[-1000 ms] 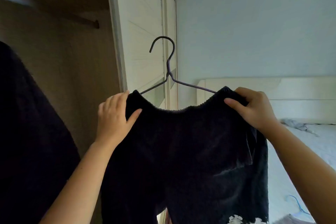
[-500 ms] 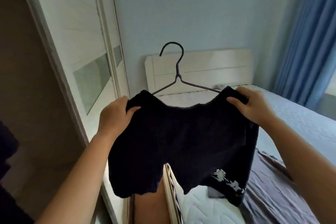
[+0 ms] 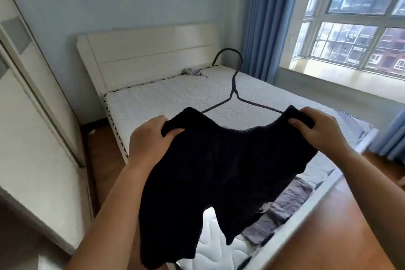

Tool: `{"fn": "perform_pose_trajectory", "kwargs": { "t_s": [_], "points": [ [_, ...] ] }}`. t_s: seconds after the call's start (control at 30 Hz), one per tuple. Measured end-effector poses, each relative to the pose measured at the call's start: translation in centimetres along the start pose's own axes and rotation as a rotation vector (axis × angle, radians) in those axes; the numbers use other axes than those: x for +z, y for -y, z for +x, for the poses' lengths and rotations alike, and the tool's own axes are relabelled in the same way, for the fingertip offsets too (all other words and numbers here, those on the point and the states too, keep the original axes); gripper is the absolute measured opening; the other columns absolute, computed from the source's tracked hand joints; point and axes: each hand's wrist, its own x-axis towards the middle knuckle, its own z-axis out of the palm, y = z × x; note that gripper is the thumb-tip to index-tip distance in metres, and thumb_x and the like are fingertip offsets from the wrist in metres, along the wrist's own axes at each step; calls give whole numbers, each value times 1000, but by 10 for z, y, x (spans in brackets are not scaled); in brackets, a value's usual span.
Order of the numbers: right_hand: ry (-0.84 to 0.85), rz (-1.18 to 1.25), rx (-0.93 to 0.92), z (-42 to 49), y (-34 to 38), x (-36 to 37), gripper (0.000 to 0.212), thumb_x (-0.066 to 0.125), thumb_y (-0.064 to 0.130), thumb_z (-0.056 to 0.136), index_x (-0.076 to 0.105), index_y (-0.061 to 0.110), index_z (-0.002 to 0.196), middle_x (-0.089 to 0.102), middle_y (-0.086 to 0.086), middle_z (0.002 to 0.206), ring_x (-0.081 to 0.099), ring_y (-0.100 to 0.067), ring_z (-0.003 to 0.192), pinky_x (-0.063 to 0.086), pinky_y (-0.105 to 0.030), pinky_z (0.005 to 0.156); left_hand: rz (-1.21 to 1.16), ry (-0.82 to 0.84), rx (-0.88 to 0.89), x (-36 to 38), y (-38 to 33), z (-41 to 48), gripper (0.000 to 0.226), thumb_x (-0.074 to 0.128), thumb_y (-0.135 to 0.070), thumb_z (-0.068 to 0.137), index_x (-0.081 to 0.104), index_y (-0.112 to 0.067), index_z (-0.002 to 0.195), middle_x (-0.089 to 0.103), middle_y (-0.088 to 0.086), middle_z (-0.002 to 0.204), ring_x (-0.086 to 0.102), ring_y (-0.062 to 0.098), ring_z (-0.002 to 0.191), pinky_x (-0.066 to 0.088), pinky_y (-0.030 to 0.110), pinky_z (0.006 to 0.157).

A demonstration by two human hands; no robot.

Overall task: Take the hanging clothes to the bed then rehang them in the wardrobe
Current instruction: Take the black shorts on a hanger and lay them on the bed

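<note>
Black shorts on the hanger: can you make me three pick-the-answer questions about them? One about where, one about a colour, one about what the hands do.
1. Where are the black shorts? A held up in front of the bed; B inside a drawer; C on the floor.
2. What colour are the curtains? A red; B blue; C yellow.
3. What are the hands doing? A both grip the shorts; B one waves; C both hang empty.
Answers: 1 A, the mattress shows behind them. 2 B, blue cloth hangs beside the window. 3 A, the left hand and right hand each pinch a top corner, at the ends of the hanger.
</note>
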Motion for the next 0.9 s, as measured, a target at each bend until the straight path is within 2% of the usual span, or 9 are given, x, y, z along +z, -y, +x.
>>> {"fn": "perform_pose_trajectory", "kwargs": {
  "t_s": [0.07,0.17,0.23,0.3,0.37,0.5,0.6,0.77,0.9],
  "points": [
    [-20,-20,66,-16,-35,-25,44,56,45,75,63,4,88,61,-10,79,49,-21,76,29,-25,71,-68,70,-9,24,-36,-5,41,60,-50,78,56,-10,75,58,1,67,52,15,62,36,22,54],
    [-40,-82,162,-40,-97,-63,28,64,27,83,63,1,93,65,-17,89,57,-31,88,25,-24,70,-168,169,-34,66,-97,-11,42,65,-50,75,58,-9,73,62,5,66,57,20,64,46,33,61],
    [-50,-104,220,-59,-144,-91,24,64,21,83,63,0,94,66,-18,91,58,-33,90,32,-29,72,-194,210,-20,97,-146,-18,39,67,-49,74,57,-11,72,61,1,65,58,18,65,48,34,62],
    [-55,-106,276,-79,-196,-120,22,66,19,81,64,0,92,66,-18,89,60,-33,87,39,-33,75,-229,233,24,129,-199,-27,31,69,-46,74,54,-20,68,57,-9,63,53,9,63,42,24,59],
    [-47,-92,333,-99,-249,-149,19,67,16,80,65,1,90,65,-16,84,60,-31,83,39,-32,74,-261,277,42,164,-250,-37,28,70,-44,73,57,-20,70,58,-9,64,52,5,63,41,20,58],
    [-16,-70,439,-127,-343,-197,16,67,16,81,64,6,93,58,-4,84,55,-23,83,35,-28,77,-310,417,44,236,-335,-57,36,72,-46,69,62,-12,73,63,1,66,59,18,67,45,32,63],
    [-3,-70,485,-130,-397,-220,17,66,17,81,64,7,94,60,-4,89,53,-20,85,35,-27,79,-333,487,22,277,-376,-63,35,75,-44,66,63,-12,72,63,2,67,59,17,68,43,25,61],
    [-28,-79,501,-97,-470,-231,19,66,18,81,64,6,95,57,-2,88,51,-18,85,33,-23,78,-337,511,-8,342,-424,-40,37,75,-47,66,51,-21,56,55,-4,56,52,12,58,38,27,54],
    [-18,-79,525,-44,-525,-217,21,65,19,82,63,5,98,55,-3,90,50,-19,86,28,-19,73,-348,514,-53,398,-448,5,37,75,-46,67,54,-17,58,58,-2,58,55,14,60,42,29,58]
  ]
}}
